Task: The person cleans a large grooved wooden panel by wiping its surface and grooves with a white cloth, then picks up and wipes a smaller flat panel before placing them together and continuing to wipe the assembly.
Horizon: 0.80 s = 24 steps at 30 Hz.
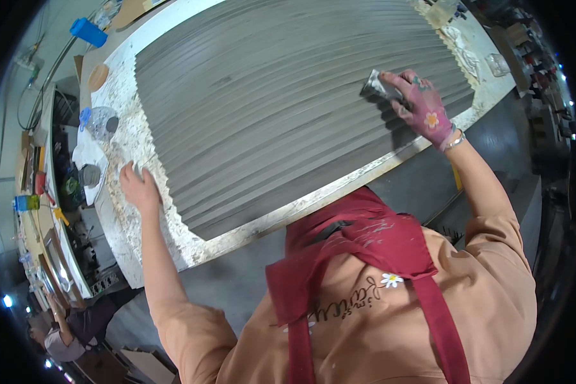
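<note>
A large grey ridged panel with zigzag side edges lies on a white, stained worktable. My right hand, in a pink glove with a flower print, grips a small grey-and-white block against the ridges at the panel's right part. The block looks like a sanding block, but its exact kind is unclear. Bare, my left hand rests on the tabletop beside the panel's left edge. Its fingers are apart and hold nothing.
Left of the panel lie a clear plastic bottle, a dark round piece on a white sheet and a tan disc. A blue cup stands at the far left. A clear jar sits at the right. Another person is at lower left.
</note>
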{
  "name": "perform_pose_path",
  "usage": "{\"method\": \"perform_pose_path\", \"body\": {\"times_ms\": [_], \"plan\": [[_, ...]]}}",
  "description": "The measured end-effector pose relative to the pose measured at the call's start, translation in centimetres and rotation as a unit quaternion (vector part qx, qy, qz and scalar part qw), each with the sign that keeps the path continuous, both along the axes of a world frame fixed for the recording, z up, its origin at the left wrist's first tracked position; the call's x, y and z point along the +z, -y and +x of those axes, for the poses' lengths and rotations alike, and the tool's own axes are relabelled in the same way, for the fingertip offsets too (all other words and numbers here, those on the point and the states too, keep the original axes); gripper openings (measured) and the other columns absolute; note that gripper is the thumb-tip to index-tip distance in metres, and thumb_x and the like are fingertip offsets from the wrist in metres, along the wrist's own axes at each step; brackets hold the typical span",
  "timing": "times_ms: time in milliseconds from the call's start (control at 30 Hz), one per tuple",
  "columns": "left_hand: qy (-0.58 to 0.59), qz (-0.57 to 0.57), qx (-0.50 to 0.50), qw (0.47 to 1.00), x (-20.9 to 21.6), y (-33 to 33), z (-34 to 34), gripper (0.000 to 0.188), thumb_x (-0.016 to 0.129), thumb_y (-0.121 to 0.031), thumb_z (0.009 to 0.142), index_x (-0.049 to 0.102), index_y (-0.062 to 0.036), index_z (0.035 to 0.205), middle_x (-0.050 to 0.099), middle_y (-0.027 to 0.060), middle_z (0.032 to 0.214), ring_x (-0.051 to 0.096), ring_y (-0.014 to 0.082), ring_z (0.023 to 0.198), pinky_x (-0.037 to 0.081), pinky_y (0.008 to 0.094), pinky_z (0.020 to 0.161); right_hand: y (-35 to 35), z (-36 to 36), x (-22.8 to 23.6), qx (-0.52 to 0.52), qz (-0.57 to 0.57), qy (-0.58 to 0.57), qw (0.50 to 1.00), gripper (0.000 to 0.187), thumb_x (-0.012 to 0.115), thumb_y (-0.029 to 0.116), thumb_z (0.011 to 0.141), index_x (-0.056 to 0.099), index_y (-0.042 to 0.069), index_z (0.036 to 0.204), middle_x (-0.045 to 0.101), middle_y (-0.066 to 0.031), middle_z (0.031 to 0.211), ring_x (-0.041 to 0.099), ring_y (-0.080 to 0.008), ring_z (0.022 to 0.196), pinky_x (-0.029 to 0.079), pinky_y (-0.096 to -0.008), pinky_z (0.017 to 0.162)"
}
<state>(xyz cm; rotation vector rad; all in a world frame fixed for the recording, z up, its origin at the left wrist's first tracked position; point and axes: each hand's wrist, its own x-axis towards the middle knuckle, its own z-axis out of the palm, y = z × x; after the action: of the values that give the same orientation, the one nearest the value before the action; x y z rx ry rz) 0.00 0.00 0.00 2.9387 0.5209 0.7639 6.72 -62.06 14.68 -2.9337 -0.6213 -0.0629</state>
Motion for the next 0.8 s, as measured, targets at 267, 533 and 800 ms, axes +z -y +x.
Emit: {"method": "perform_pose_path", "body": {"times_ms": [267,533,800], "plan": [[-0.025,-0.01,0.071,0.997,-0.4,2.9,0.1,0.034,0.054,-0.03,0.09,0.056,-0.0116,0.118,0.053,0.0103,0.124,0.051,0.031,0.114,0.041,0.0505,0.087,-3.3,-0.2,-0.7,0.068,0.072,-0.007,0.995,0.051,0.062,0.008,0.078,0.051,0.011,0.127,0.056,-0.0154,0.11,0.056,-0.0341,0.096,0.044,-0.039,0.084],[-0.012,-0.051,0.072,0.996,-0.2,3.5,0.4,0.039,0.056,-0.029,0.089,0.052,-0.0082,0.122,0.053,0.0131,0.124,0.049,0.0333,0.115,0.04,0.0503,0.089,-17.3,3.2,-2.9,0.26,0.085,0.08,0.958,0.044,0.064,0.02,0.08,0.056,0.017,0.123,0.058,-0.0134,0.1,0.056,-0.0305,0.094,0.042,-0.0428,0.088],[-0.024,-0.078,0.087,0.993,0.1,3.9,0.3,0.044,0.055,-0.032,0.09,0.05,-0.0073,0.125,0.049,0.0124,0.129,0.045,0.0313,0.121,0.036,0.0489,0.095,-24.1,3.9,-5.1,0.364,0.071,0.06,0.927,0.047,0.068,0.015,0.073,0.058,0.022,0.118,0.059,-0.0063,0.092,0.059,-0.0257,0.085,0.045,-0.0446,0.083]]}}
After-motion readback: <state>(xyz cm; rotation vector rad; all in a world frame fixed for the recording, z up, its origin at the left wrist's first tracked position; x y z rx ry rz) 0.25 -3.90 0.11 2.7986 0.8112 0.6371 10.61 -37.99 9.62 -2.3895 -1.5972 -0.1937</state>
